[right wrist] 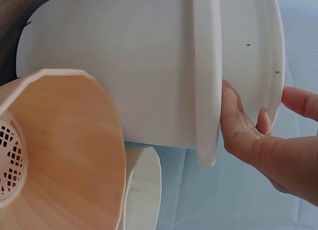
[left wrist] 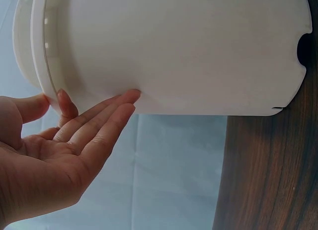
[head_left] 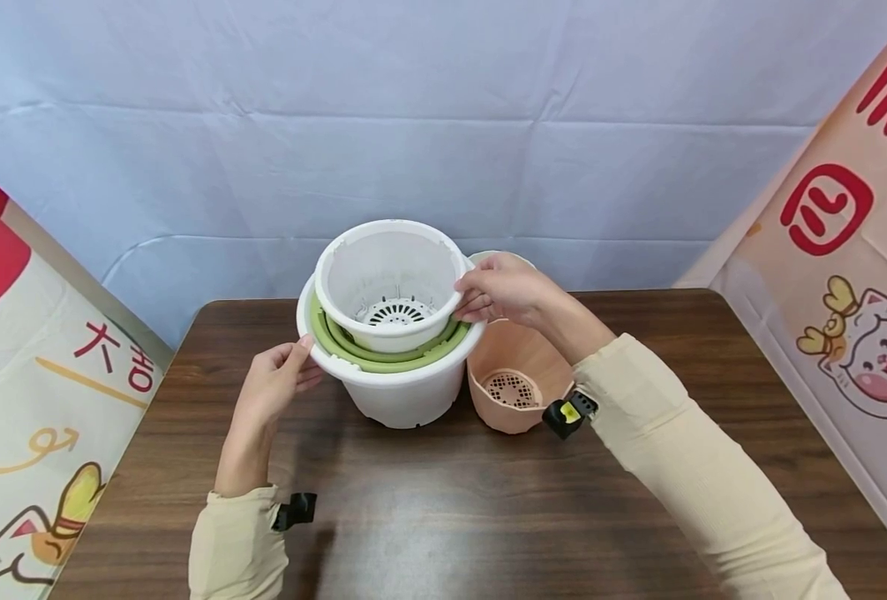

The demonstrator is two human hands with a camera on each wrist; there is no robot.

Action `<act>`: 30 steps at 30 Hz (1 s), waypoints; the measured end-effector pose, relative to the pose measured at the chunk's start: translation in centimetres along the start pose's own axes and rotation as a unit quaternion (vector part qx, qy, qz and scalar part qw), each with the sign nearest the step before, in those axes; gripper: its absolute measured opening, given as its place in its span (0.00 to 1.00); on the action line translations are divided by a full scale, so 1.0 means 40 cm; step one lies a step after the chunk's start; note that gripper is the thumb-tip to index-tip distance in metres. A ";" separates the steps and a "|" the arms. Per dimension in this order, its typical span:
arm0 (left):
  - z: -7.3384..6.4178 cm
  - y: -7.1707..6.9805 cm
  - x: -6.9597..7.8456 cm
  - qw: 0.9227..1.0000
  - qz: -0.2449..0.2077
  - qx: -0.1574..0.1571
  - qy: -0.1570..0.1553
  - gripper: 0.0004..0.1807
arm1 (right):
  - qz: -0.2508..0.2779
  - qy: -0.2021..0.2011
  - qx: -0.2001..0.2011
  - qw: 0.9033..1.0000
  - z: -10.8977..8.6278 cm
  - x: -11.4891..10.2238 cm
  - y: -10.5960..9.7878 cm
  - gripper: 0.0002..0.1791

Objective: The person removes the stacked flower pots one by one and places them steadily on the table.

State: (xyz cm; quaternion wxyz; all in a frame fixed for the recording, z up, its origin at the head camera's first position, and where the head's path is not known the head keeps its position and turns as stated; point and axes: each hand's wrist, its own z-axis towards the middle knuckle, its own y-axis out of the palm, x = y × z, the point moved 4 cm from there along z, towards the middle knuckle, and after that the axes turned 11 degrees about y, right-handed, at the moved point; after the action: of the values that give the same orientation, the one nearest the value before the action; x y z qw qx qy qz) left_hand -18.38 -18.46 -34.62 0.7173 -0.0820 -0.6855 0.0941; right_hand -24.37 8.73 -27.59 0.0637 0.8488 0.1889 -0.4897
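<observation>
A large white flowerpot (head_left: 406,404) stands on the table with green pots (head_left: 383,365) nested inside it. On top, a smaller white flowerpot (head_left: 394,267) with a slotted bottom sits tilted within the green rims. My left hand (head_left: 273,382) pinches the large pot's rim (left wrist: 43,66) between thumb and index finger, its other fingers stretched along the outer wall. At the right side, my right hand (head_left: 502,290) pinches the small pot's rim (right wrist: 278,56) with thumb and index finger. Other fingers of that hand lie right at the large pot's rim.
To the right of the white pot stands a peach-coloured flowerpot (head_left: 499,412) with a perforated bottom. A pale pot (right wrist: 144,190) is behind it, mostly hidden. The brown wooden table (head_left: 428,517) ends at a light blue cloth backdrop (head_left: 413,158), with printed panels at both sides.
</observation>
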 end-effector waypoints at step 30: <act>-0.001 0.003 -0.003 1.000 -0.004 -0.004 -0.007 0.27 | 0.000 -0.009 -0.019 1.000 -0.031 -0.029 -0.005 0.16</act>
State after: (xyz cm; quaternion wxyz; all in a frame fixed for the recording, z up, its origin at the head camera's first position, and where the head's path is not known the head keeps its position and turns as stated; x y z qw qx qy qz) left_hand -18.34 -18.36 -34.78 0.7126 -0.0811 -0.6912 0.0888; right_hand -23.98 8.98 -25.94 0.0818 0.8427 0.1982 -0.4939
